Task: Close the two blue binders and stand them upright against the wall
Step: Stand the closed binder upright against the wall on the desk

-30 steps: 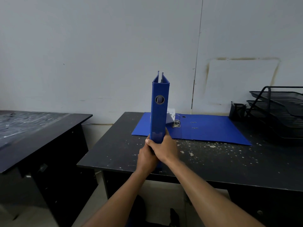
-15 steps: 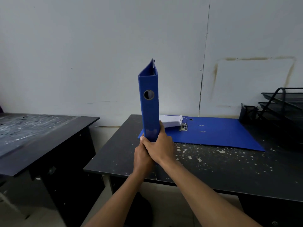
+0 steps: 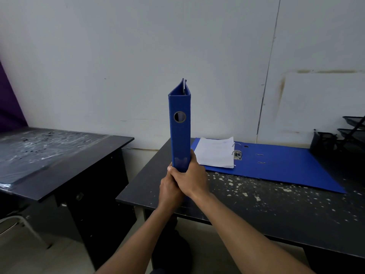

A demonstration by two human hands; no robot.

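A closed blue binder point(image 3: 179, 135) is held upright in the air above the left part of the black desk point(image 3: 256, 206), its spine with a round finger hole facing me. My left hand point(image 3: 167, 186) and my right hand point(image 3: 192, 179) both clasp its lower end, the right overlapping the left. A second blue binder point(image 3: 280, 165) lies open flat on the desk near the wall, with a stack of white paper point(image 3: 216, 152) on its left half beside the metal rings.
The pale wall point(image 3: 138, 66) rises behind the desk. A second dark desk point(image 3: 59, 155) stands to the left across a gap. Black mesh trays point(image 3: 353, 129) and a black pen holder point(image 3: 324, 143) sit at the desk's far right. White flecks cover the desk surface.
The held binder has shifted left in view, clear of the open binder, and its covers have come together at the top. The view has panned left. Both hands keep their grip.
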